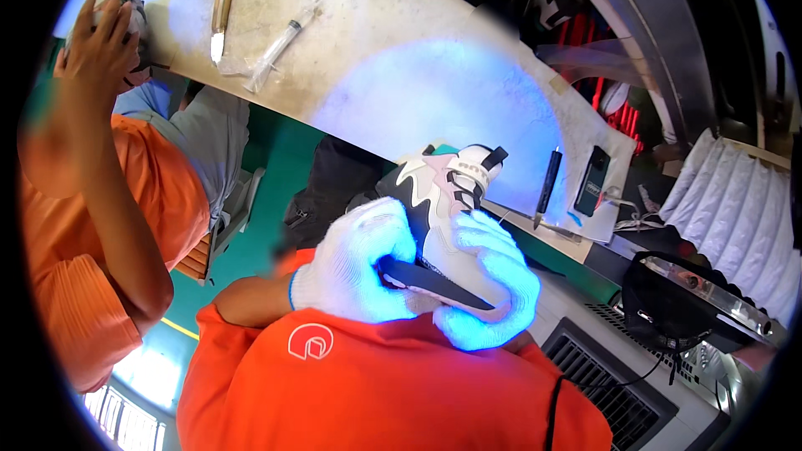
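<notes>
Both my hands wear white knitted gloves, lit blue, and hold a sneaker (430, 192) close to my chest. The sneaker is white, black and pale pink, with a strap and a black pull tab at its far end and its toe towards me. My left hand (359, 263) is closed at its left side. Around the right side of the toe curls my right hand (493, 284), fingers bent. Between the hands runs a dark, tapering strip (434, 281) with a pale lower edge; I cannot tell whether it is part of the sole. Parts of the sneaker are hidden by the gloves.
Ahead is a worn pale worktable (393, 75) with a clear syringe (276, 54), a wooden-handled tool (222, 12), a black pen-like tool (548, 184) and a phone (592, 181). A co-worker's hand (100, 42) touches another shoe at left. A white ribbed duct (727, 217) stands right.
</notes>
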`<action>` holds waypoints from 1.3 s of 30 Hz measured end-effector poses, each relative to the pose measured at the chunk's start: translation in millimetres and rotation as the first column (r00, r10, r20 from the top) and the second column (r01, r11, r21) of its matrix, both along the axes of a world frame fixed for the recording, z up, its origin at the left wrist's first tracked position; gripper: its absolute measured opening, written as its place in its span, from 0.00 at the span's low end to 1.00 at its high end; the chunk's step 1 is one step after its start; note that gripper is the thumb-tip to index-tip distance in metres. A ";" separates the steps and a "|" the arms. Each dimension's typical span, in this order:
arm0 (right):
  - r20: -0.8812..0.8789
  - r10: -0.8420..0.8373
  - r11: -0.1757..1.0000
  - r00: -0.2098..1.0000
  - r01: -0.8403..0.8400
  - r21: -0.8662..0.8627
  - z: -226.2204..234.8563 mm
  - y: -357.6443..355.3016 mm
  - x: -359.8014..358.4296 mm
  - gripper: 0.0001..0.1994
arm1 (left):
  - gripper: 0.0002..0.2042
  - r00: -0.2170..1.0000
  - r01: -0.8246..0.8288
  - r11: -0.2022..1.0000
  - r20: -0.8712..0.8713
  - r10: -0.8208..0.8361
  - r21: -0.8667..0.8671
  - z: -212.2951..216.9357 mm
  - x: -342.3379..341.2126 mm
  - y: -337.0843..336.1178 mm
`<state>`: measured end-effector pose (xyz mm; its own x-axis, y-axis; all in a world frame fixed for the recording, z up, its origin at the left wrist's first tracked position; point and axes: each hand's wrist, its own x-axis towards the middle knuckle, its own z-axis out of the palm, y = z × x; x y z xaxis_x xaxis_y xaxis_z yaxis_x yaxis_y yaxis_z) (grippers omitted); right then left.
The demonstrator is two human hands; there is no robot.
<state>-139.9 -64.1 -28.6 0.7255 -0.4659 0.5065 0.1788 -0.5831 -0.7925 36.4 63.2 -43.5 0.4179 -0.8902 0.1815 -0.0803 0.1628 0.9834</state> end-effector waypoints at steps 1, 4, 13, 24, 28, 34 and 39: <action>0.000 0.034 0.999 0.999 -0.034 0.005 4.2 -6.0 7.2 0.40 | 0.23 1.000 -0.017 1.000 0.015 0.017 0.010 4.8 3.5 -0.4; -0.049 0.044 0.999 0.998 -0.043 0.018 21.0 -10.4 25.8 0.43 | 0.20 0.999 -0.011 1.000 0.032 0.011 0.010 19.8 18.2 -1.6; -0.002 0.003 0.998 1.000 -0.003 -0.062 12.4 -4.8 44.0 0.45 | 0.19 0.969 0.059 0.998 0.242 -0.052 -0.018 35.5 22.4 7.8; 0.060 0.036 0.999 0.998 -0.037 0.028 -20.8 -7.7 1.0 0.36 | 0.13 0.891 0.188 0.928 0.452 -0.024 -0.321 13.9 4.7 -26.7; 0.049 0.061 0.995 0.997 -0.065 0.079 -35.0 -13.9 -17.9 0.33 | 0.09 0.728 0.509 0.858 0.500 -0.468 0.062 33.0 10.2 -43.0; 0.037 0.069 0.987 0.997 -0.074 0.142 -41.0 -12.4 -41.3 0.30 | 0.13 0.859 0.407 0.903 0.393 -0.327 -0.139 6.9 -11.8 -42.9; 0.021 0.062 0.978 0.998 -0.065 0.198 -33.4 -5.0 -56.4 0.28 | 0.16 0.846 0.485 0.873 0.223 -0.484 0.052 13.0 -8.5 -38.2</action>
<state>-196.3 -69.0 -62.0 0.7499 -0.5116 0.4195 0.2227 -0.4018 -0.8882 27.9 25.0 -30.5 -0.1183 -0.9675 0.2234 -0.2049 0.2439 0.9479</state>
